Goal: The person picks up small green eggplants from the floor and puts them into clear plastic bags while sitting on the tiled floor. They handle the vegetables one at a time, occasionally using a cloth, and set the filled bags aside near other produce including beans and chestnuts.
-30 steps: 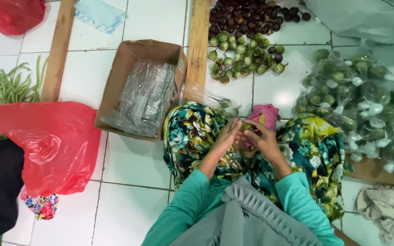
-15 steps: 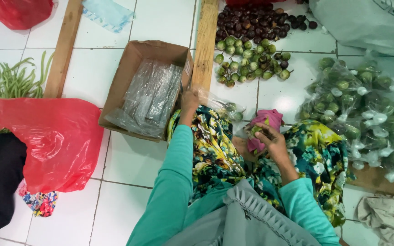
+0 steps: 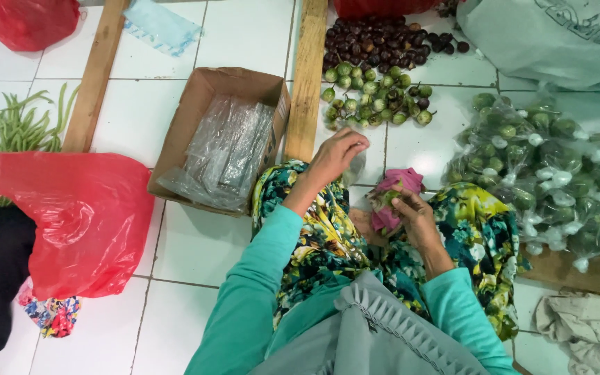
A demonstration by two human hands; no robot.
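Observation:
My left hand (image 3: 336,154) is stretched forward and pinches a small clear plastic bag (image 3: 357,167), just short of a loose pile of small round green fruits (image 3: 376,97) on the white tiles. My right hand (image 3: 411,212) rests in my lap, its fingers closed on a pink cloth bundle (image 3: 392,189) that has something greenish in it. I sit on the floor in a flowered skirt (image 3: 314,229) and teal sleeves.
A cardboard box (image 3: 196,104) holding clear bags sits left of a wooden plank (image 3: 308,69). Dark round fruits (image 3: 376,42) lie beyond the green ones. Bagged green fruits (image 3: 550,173) are piled on the right, and a red plastic bag (image 3: 71,215) and green beans (image 3: 8,125) lie left.
My left hand left the pink bundle, reached toward the box, and now holds a clear bag out near the green fruits. The right hand stayed on the bundle.

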